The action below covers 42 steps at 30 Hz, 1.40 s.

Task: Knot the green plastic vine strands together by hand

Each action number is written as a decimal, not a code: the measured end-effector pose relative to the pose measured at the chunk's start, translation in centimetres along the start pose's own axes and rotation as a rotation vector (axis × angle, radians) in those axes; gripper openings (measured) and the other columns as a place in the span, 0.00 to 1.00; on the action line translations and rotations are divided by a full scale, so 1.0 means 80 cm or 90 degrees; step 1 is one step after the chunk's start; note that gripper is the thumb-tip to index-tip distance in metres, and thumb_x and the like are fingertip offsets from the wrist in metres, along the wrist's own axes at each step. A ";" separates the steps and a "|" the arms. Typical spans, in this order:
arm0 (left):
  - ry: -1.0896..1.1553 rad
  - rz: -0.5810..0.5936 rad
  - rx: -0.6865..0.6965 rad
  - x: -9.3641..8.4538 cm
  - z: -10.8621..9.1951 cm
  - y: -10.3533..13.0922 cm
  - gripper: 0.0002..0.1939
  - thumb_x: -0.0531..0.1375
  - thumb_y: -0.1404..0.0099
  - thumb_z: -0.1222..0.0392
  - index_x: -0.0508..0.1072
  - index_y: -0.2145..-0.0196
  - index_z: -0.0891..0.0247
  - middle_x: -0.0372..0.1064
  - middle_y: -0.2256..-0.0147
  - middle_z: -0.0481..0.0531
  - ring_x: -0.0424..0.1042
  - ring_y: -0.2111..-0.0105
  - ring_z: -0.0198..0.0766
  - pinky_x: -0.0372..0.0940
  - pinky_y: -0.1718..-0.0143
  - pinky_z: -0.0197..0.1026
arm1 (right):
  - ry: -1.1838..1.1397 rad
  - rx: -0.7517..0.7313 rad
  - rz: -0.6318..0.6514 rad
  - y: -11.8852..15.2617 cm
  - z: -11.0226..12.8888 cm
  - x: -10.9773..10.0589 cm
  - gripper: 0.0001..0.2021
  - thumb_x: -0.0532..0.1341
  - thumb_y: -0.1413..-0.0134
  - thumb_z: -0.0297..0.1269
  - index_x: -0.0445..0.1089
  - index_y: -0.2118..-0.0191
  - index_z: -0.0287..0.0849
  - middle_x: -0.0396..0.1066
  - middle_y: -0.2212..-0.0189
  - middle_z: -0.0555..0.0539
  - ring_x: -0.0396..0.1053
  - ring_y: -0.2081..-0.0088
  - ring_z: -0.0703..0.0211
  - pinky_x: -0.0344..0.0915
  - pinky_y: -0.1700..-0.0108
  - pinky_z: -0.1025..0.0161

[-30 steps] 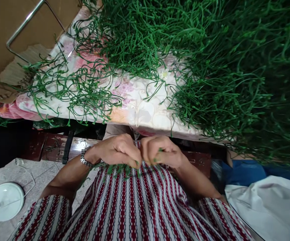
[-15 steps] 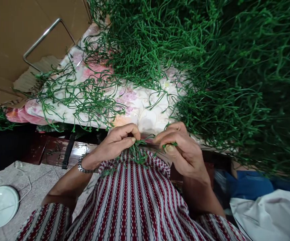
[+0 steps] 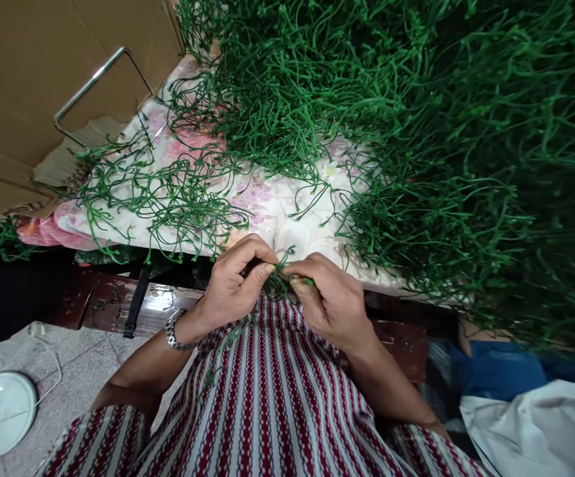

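My left hand [image 3: 238, 281] and my right hand [image 3: 331, 305] meet in front of my chest at the table's near edge. Thin, branching green stems [image 3: 278, 290], perhaps plastic, are pinched between my left thumb and forefinger and hang below them. My right thumb and forefinger are closed on a green stem [image 3: 307, 281], its short end showing beside the thumb. The fingertips nearly touch, and I cannot see exactly how the stems cross there. A few more strands trail down over my striped shirt [image 3: 267, 397].
A large heap of similar green stems [image 3: 367, 86] covers the back and right of the floral tablecloth [image 3: 287, 222]. A looser group [image 3: 178, 192] lies to the left. Beyond stands a cardboard box [image 3: 69, 59] beside a metal bar [image 3: 93, 76]. White cloth [image 3: 536, 424] lies lower right.
My right hand has moved left and slightly down, closing the gap to my left hand. The left hand stays nearly in place; some strands now lie lower on my shirt.
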<state>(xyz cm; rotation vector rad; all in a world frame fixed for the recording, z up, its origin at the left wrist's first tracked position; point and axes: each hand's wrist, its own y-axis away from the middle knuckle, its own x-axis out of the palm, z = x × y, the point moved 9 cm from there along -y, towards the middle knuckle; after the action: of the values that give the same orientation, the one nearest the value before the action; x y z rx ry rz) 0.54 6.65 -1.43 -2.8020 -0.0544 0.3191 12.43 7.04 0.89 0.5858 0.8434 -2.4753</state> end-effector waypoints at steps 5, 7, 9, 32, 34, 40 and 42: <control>0.041 -0.037 -0.024 0.001 0.010 0.007 0.01 0.56 0.39 0.66 0.67 0.68 0.64 0.63 0.73 0.48 0.63 0.70 0.33 0.58 0.69 0.35 | 0.045 -0.008 -0.008 -0.004 -0.009 0.015 0.10 0.58 0.46 0.29 0.63 0.57 0.37 0.67 0.68 0.45 0.64 0.68 0.62 0.62 0.68 0.65; 0.041 -0.048 -0.004 0.001 0.008 0.009 0.01 0.56 0.40 0.67 0.67 0.68 0.64 0.63 0.73 0.48 0.63 0.70 0.33 0.58 0.69 0.35 | 0.035 -0.010 0.013 -0.003 -0.012 0.019 0.06 0.56 0.45 0.29 0.64 0.60 0.39 0.67 0.69 0.46 0.63 0.69 0.62 0.61 0.69 0.65; 0.036 -0.035 0.001 0.002 0.006 0.009 0.01 0.56 0.40 0.67 0.67 0.68 0.64 0.62 0.73 0.48 0.63 0.70 0.32 0.58 0.69 0.35 | 0.036 -0.010 0.020 -0.002 -0.014 0.019 0.05 0.55 0.45 0.29 0.64 0.62 0.39 0.66 0.71 0.46 0.63 0.69 0.62 0.60 0.70 0.65; 0.143 0.432 0.063 0.034 -0.018 0.024 0.13 0.53 0.37 0.59 0.67 0.78 0.64 0.60 0.84 0.47 0.61 0.81 0.32 0.55 0.77 0.37 | -0.374 -0.075 0.398 0.012 0.007 0.053 0.12 0.51 0.40 0.37 0.62 0.72 0.39 0.60 0.76 0.50 0.59 0.72 0.66 0.57 0.69 0.66; 0.137 0.382 0.048 0.019 -0.015 0.018 0.11 0.55 0.38 0.59 0.69 0.76 0.63 0.60 0.84 0.47 0.60 0.82 0.31 0.55 0.77 0.37 | -0.411 -0.051 0.405 0.013 0.007 0.048 0.12 0.51 0.40 0.38 0.63 0.72 0.39 0.61 0.77 0.50 0.60 0.72 0.66 0.58 0.69 0.66; -0.015 0.362 0.063 0.021 -0.018 0.010 0.08 0.54 0.39 0.64 0.66 0.76 0.65 0.59 0.81 0.46 0.58 0.79 0.30 0.55 0.75 0.35 | -0.381 0.106 0.226 -0.004 -0.028 0.030 0.10 0.52 0.40 0.39 0.62 0.67 0.38 0.63 0.71 0.48 0.62 0.69 0.65 0.60 0.67 0.66; -0.035 0.329 0.048 0.022 -0.015 0.008 0.08 0.54 0.39 0.65 0.66 0.75 0.65 0.61 0.80 0.47 0.60 0.78 0.31 0.56 0.74 0.35 | -0.395 0.186 0.234 0.002 -0.040 0.043 0.09 0.52 0.40 0.40 0.61 0.65 0.38 0.61 0.75 0.51 0.59 0.75 0.69 0.57 0.73 0.69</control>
<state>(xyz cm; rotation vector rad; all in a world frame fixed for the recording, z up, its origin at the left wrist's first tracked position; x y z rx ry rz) 2.55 5.83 -0.88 -2.6917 0.6618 0.5033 10.51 8.03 -3.33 0.0303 0.1200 -2.2372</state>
